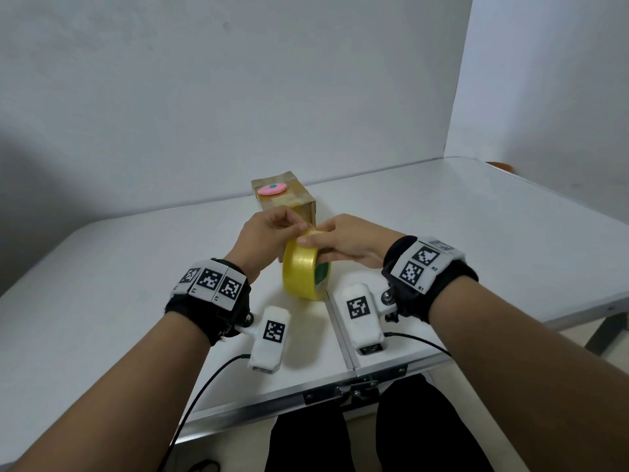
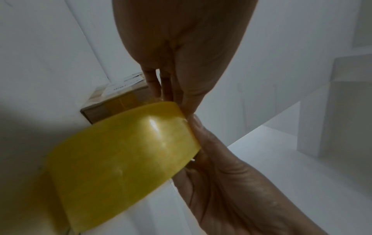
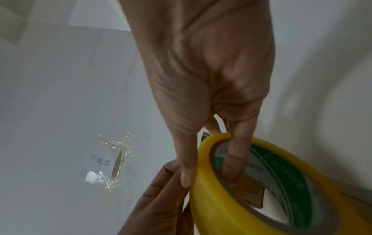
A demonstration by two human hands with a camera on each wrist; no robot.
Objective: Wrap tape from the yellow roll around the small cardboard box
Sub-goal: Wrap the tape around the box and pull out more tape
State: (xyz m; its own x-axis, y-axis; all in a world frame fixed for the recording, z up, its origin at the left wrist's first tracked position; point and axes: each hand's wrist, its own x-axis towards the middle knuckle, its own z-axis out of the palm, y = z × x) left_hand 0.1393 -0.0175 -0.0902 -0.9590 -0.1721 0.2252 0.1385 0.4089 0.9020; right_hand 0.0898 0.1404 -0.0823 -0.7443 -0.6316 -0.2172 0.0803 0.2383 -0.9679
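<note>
The yellow tape roll [image 1: 304,270] stands on edge just above the white table [image 1: 136,284], in front of me. My right hand [image 1: 315,248] grips it, thumb on the outer face [image 3: 186,174] and a finger inside the core [image 3: 235,159]. My left hand [image 1: 301,228] pinches the tape at the roll's top with thumb and fingertips [image 2: 181,101]; no lifted loose end shows. The small cardboard box [image 1: 289,199] stands right behind the hands, with old tape bands on it and a pink disc [image 1: 272,189] on top. Its lower part is hidden by the hands.
White walls close the table off at the back and right. A seam runs down the table's middle to a metal latch [image 1: 354,391] at the front edge. A small paper label [image 3: 106,160] is stuck down with clear tape. Cables trail from both wrist cameras.
</note>
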